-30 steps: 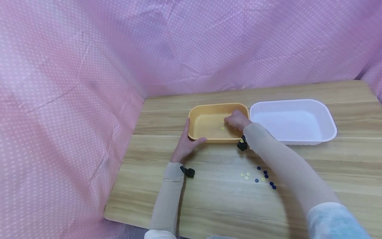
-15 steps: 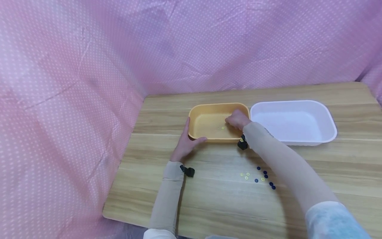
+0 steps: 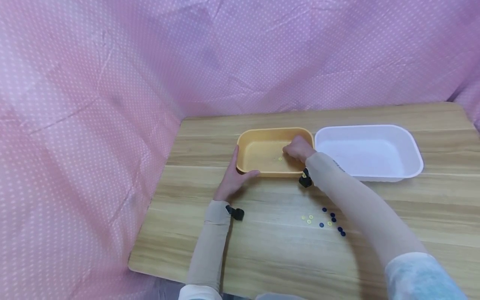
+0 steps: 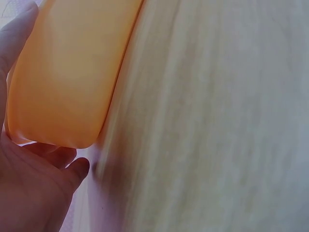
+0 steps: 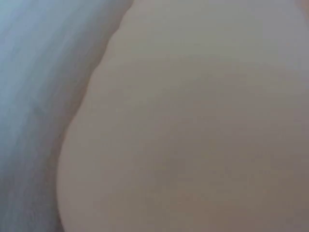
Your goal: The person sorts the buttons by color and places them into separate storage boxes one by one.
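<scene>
A shallow yellow-orange bin (image 3: 249,156) stands on the wooden table. My left hand (image 3: 231,180) holds its near left corner, thumb along the front wall and fingers along the left end. The left wrist view shows the bin's wall (image 4: 72,77) between the thumb and the curled fingers. My right hand (image 3: 299,148) reaches down inside the right part of the bin, fingers bent toward the floor. Whether it pinches anything is hidden. A small yellow ring-shaped button (image 3: 280,158) lies on the bin floor beside the fingertips. Only blurred pale surfaces appear in the right wrist view.
A white bin (image 3: 375,156) stands against the right side of the yellow one. In front lie several dark blue buttons (image 3: 333,215) and several yellow buttons (image 3: 311,216), scattered on the table (image 3: 270,250). A pink dotted cloth (image 3: 240,75) hangs behind and at the left.
A yellow spot at the right hand's fingertips one second ago is out of sight now. Both hands have stayed almost in place; the view has shifted very slightly.
</scene>
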The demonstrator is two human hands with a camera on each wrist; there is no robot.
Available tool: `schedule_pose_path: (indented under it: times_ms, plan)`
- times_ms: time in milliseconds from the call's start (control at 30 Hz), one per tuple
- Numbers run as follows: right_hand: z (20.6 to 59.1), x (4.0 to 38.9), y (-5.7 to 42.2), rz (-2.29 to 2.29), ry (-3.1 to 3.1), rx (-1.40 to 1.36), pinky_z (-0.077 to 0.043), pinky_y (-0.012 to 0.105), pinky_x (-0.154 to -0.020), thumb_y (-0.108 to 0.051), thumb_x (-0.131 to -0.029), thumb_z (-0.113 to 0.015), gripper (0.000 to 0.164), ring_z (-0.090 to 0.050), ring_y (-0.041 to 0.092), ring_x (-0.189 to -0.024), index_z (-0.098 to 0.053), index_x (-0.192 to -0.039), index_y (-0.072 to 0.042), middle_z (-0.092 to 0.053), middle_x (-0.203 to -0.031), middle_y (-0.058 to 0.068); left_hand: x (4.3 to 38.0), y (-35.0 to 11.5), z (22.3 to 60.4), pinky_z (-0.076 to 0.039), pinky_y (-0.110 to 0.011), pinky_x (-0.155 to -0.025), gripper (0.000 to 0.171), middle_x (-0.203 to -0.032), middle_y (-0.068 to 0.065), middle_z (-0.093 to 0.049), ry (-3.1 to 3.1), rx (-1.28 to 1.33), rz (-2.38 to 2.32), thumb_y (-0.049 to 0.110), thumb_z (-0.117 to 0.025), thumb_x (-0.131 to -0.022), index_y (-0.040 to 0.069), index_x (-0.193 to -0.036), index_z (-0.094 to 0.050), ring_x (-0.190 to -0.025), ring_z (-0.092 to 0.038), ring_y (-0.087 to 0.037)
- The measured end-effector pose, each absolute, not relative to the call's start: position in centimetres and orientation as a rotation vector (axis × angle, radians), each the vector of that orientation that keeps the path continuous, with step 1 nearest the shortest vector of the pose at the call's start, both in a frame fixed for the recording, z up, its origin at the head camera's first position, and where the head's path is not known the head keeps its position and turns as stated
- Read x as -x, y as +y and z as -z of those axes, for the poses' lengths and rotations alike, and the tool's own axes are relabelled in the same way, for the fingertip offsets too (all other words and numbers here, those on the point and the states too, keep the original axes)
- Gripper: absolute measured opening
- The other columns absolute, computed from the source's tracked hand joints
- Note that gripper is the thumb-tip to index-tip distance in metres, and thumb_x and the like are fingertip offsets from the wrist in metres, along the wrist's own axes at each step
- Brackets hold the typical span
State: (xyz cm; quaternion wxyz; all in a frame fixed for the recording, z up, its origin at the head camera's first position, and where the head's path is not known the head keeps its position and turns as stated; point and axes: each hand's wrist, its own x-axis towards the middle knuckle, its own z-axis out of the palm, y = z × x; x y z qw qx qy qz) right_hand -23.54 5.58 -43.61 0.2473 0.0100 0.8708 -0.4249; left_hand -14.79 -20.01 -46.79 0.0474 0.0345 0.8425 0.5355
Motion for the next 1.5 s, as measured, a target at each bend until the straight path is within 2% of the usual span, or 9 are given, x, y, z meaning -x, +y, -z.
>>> schedule_pose_path:
  times_ms: [400,500,633,700,833,1067,1200,1333,1500]
  plan:
    - [39.1,20.7,7.2,1.333,2.279,0.164,-0.026,0.024,-0.042,-0.022,-0.093,-0.06,0.041,-0.029,0.009,-0.044,-0.038,-0.058,-0.015,-0.031,-0.05,-0.008,14.7,-20.0,46.7,-0.018,-0.038,-0.116,0.127,-0.162,0.006,-0.01,2.558,-0.07,-1.639,0.055,-0.084,-0.067,0.028,-0.158,0.0,-0.144,-0.019,-0.015]
    - [38.1,19.6,7.9,1.319,2.296,0.191,-0.025,0.026,-0.046,-0.025,-0.094,-0.06,0.036,-0.028,0.011,-0.047,-0.049,-0.063,-0.011,-0.029,-0.052,-0.006,14.8,-20.0,46.6,-0.018,-0.04,-0.116,0.128,-0.162,0.005,-0.01,2.553,-0.056,-1.639,0.056,-0.084,-0.066,0.027,-0.158,0.0,-0.144,-0.019,-0.015]
    - [37.4,18.1,8.9,1.306,2.333,0.21,-0.032,0.029,-0.054,-0.026,-0.094,-0.06,0.025,-0.034,0.014,-0.056,-0.067,-0.087,-0.003,-0.037,-0.062,-0.003,14.9,-20.0,46.6,-0.018,-0.04,-0.116,0.128,-0.162,0.005,-0.011,2.552,-0.047,-1.629,0.056,-0.084,-0.065,0.026,-0.158,-0.001,-0.144,-0.02,-0.015]
    - [37.1,17.2,9.4,1.298,2.341,0.205,-0.037,0.03,-0.057,-0.027,-0.094,-0.06,0.028,-0.039,0.016,-0.061,-0.07,-0.101,-0.003,-0.048,-0.073,0.001,14.9,-20.0,46.6,-0.018,-0.039,-0.116,0.128,-0.162,0.005,-0.012,2.554,-0.046,-1.623,0.056,-0.085,-0.065,0.028,-0.158,-0.001,-0.143,-0.02,-0.015]
    - [36.6,15.2,10.7,1.278,2.347,0.193,-0.044,0.032,-0.063,-0.032,-0.095,-0.058,0.033,-0.05,0.02,-0.068,-0.067,-0.11,-0.004,-0.061,-0.098,0.011,14.8,-19.9,46.6,-0.018,-0.038,-0.116,0.125,-0.161,0.006,-0.012,2.56,-0.052,-1.611,0.056,-0.084,-0.066,0.036,-0.156,0.0,-0.144,-0.02,-0.015]
    - [36.8,11.8,12.6,1.216,2.337,0.174,-0.041,0.031,-0.063,-0.043,-0.095,-0.059,0.041,-0.048,0.021,-0.078,-0.065,-0.114,-0.007,-0.058,-0.089,0.007,14.6,-19.9,46.4,-0.017,-0.04,-0.117,0.126,-0.161,0.007,-0.011,2.581,-0.046,-1.61,0.056,-0.084,-0.067,0.029,-0.157,-0.001,-0.145,-0.018,-0.015]
    - [37.5,10.1,13.5,1.209,2.308,0.179,-0.039,0.031,-0.063,-0.047,-0.094,-0.059,0.044,-0.046,0.022,-0.079,-0.063,-0.115,-0.008,-0.054,-0.086,0.005,14.6,-19.8,46.5,-0.017,-0.038,-0.117,0.124,-0.161,0.009,-0.01,2.582,-0.046,-1.605,0.057,-0.083,-0.067,0.035,-0.156,0.0,-0.145,-0.016,-0.014]
    - [38.3,8.8,13.9,1.23,2.264,0.165,-0.04,0.031,-0.063,-0.044,-0.095,-0.059,0.042,-0.048,0.022,-0.077,-0.063,-0.116,-0.008,-0.056,-0.086,0.006,14.6,-19.7,46.6,-0.017,-0.036,-0.117,0.123,-0.161,0.009,-0.01,2.585,-0.038,-1.597,0.058,-0.083,-0.066,0.039,-0.155,0.0,-0.144,-0.016,-0.012]
    - [39.7,7.5,13.5,1.232,2.214,0.191,-0.041,0.032,-0.064,-0.034,-0.096,-0.06,0.032,-0.049,0.022,-0.077,-0.065,-0.115,-0.008,-0.058,-0.085,0.007,14.6,-19.6,46.6,-0.017,-0.038,-0.117,0.126,-0.161,0.008,-0.011,2.593,-0.023,-1.594,0.06,-0.083,-0.064,0.034,-0.157,-0.001,-0.144,-0.016,-0.013]
